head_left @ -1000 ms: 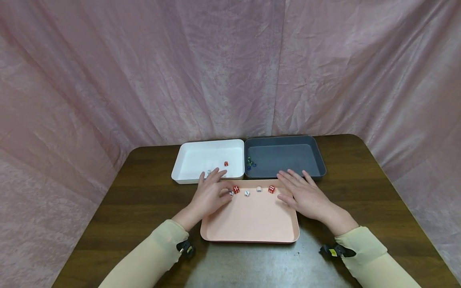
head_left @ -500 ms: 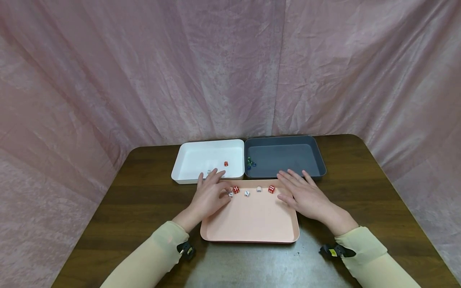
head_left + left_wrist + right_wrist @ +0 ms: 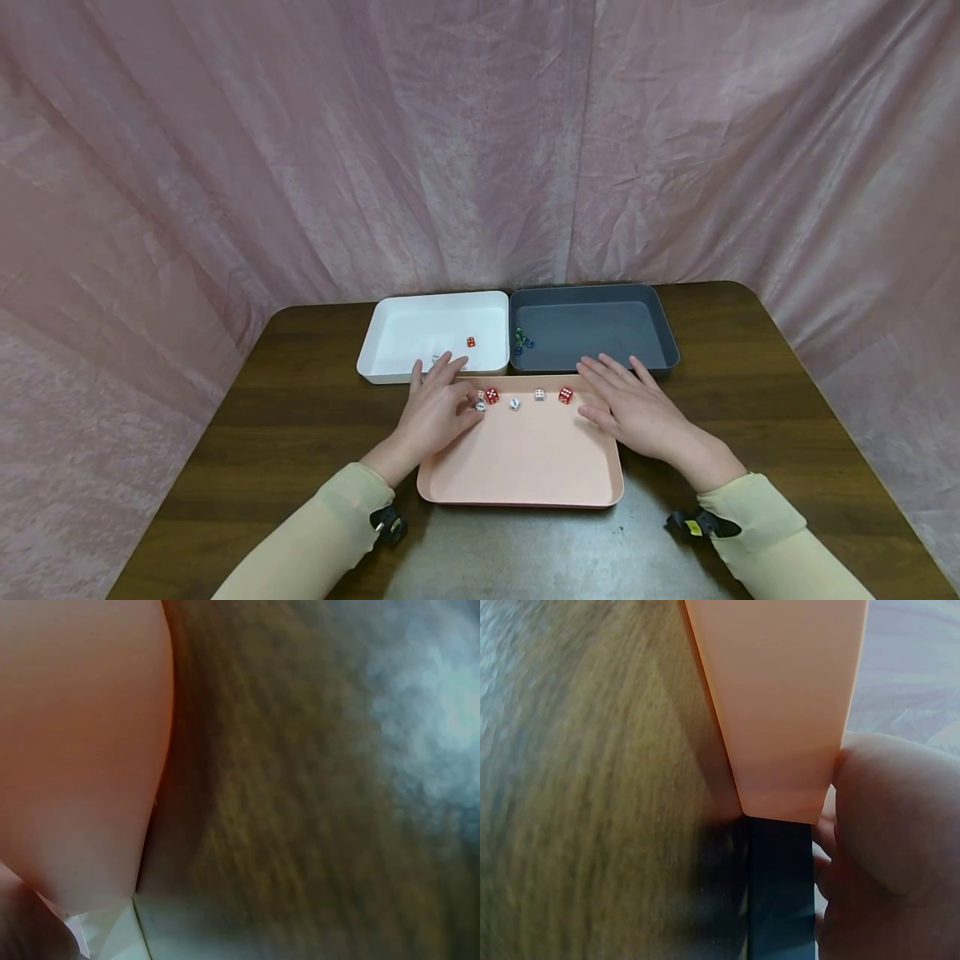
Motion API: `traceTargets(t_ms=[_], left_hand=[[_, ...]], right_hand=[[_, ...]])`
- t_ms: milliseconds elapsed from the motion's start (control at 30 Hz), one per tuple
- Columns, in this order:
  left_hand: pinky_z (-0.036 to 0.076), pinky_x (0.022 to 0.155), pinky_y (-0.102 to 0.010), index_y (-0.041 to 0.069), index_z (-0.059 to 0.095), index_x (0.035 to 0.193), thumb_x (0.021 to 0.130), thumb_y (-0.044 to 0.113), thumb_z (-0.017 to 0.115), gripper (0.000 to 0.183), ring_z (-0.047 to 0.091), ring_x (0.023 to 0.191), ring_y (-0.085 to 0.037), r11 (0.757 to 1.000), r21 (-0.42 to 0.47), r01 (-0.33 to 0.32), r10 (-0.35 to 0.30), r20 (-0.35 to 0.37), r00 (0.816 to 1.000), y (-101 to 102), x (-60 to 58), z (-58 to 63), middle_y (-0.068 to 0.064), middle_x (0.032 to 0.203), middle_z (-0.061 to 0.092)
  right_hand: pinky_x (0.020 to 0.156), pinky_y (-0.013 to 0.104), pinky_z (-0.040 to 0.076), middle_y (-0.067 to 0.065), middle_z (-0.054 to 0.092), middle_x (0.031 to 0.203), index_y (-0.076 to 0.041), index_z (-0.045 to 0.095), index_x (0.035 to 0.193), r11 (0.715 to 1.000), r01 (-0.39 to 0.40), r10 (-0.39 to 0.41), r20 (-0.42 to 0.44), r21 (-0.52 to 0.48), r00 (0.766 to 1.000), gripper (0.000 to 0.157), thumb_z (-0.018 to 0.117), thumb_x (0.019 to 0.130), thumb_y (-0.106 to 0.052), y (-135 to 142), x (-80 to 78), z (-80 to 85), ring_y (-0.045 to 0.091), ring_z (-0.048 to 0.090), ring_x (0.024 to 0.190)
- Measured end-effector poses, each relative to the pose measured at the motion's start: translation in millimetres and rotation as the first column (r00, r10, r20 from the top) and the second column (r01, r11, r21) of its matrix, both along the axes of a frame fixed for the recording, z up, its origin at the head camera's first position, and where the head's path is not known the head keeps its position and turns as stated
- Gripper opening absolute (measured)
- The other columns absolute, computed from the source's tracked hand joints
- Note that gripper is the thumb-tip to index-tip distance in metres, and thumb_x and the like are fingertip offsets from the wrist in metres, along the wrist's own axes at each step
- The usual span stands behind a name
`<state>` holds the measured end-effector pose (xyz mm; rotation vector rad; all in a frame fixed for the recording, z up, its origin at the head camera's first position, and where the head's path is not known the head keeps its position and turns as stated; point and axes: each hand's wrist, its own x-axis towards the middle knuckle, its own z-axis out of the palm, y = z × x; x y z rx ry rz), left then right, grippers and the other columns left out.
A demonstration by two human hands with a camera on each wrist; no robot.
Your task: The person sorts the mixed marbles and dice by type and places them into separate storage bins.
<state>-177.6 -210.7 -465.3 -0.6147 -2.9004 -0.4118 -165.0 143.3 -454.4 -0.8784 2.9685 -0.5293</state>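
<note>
My left hand (image 3: 435, 412) is over the left side of the pink tray (image 3: 525, 458). Its thumb and index finger pinch a white die (image 3: 480, 407) near the tray's back left. Just behind that is another die, partly hidden, beside a red die (image 3: 492, 396). Farther right lie two white dice, one of them a white die (image 3: 540, 394), and a red die (image 3: 566, 395). My right hand (image 3: 637, 408) lies across the tray's back right corner, fingers straight and holding nothing. The wrist views show the tray's outer wall (image 3: 82, 735), with the dice out of sight.
A white tray (image 3: 420, 321) at back left holds a small red die (image 3: 471, 342) and pale pieces partly hidden by my left fingers. Beside it, a dark grey tray (image 3: 600, 321) holds several green and blue pieces (image 3: 521, 340). All stand on a wooden table (image 3: 300, 392).
The left index finger and thumb have drawn slightly left and closer together, with the white die shifting a little left and nearer me. My right hand has stayed in place.
</note>
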Motion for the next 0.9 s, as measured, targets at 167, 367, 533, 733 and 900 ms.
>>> traceTargets(t_ms=[167,367,533,733,900], left_hand=[[0.014,0.125,-0.080,0.026,0.077,0.086,0.088,0.031,0.098,0.021,0.036,0.160,-0.043,1.000,0.000,-0.005,0.005,0.003,1.000,0.2,-0.2,0.1,-0.016,0.162,0.056],[0.013,0.125,-0.080,0.026,0.077,0.085,0.088,0.031,0.098,0.022,0.035,0.161,-0.043,1.000,-0.006,-0.004,0.004,0.002,1.000,-0.2,0.2,-0.1,-0.015,0.163,0.056],[0.014,0.125,-0.080,0.025,0.077,0.087,0.088,0.030,0.098,0.021,0.033,0.162,-0.043,1.000,-0.012,0.002,-0.002,-0.005,1.000,-0.3,1.1,0.1,-0.016,0.163,0.055],[0.015,0.125,-0.080,0.026,0.079,0.089,0.088,0.031,0.098,0.019,0.033,0.162,-0.043,1.000,-0.019,-0.004,0.004,-0.019,1.000,-1.0,1.3,-0.9,-0.016,0.163,0.055],[0.016,0.124,-0.080,0.025,0.080,0.089,0.088,0.031,0.098,0.019,0.033,0.162,-0.044,1.000,0.001,0.000,0.000,-0.036,0.999,-1.4,1.1,0.9,-0.017,0.163,0.055]], right_hand=[[0.131,0.068,0.009,0.013,0.038,0.176,-0.007,0.040,0.171,1.000,0.000,0.000,0.003,0.002,1.000,0.071,0.061,0.114,-0.042,0.1,0.0,0.3,0.039,0.027,0.165],[0.131,0.068,0.009,0.013,0.039,0.176,-0.007,0.040,0.171,1.000,-0.001,0.001,-0.001,0.002,1.000,0.071,0.062,0.114,-0.042,0.5,-0.4,-0.3,0.039,0.028,0.165],[0.131,0.068,0.009,0.014,0.038,0.176,-0.007,0.040,0.171,1.000,-0.001,0.001,0.002,-0.002,1.000,0.071,0.062,0.114,-0.043,0.6,-0.8,-0.6,0.039,0.028,0.165],[0.131,0.068,0.010,0.014,0.039,0.176,-0.006,0.041,0.171,1.000,0.000,0.000,-0.008,0.004,1.000,0.071,0.062,0.114,-0.043,0.8,-1.1,-1.3,0.039,0.028,0.165],[0.131,0.068,0.009,0.013,0.039,0.176,-0.007,0.041,0.171,1.000,0.001,-0.001,-0.003,0.002,1.000,0.071,0.062,0.114,-0.043,0.5,-1.3,-1.2,0.039,0.028,0.165]])
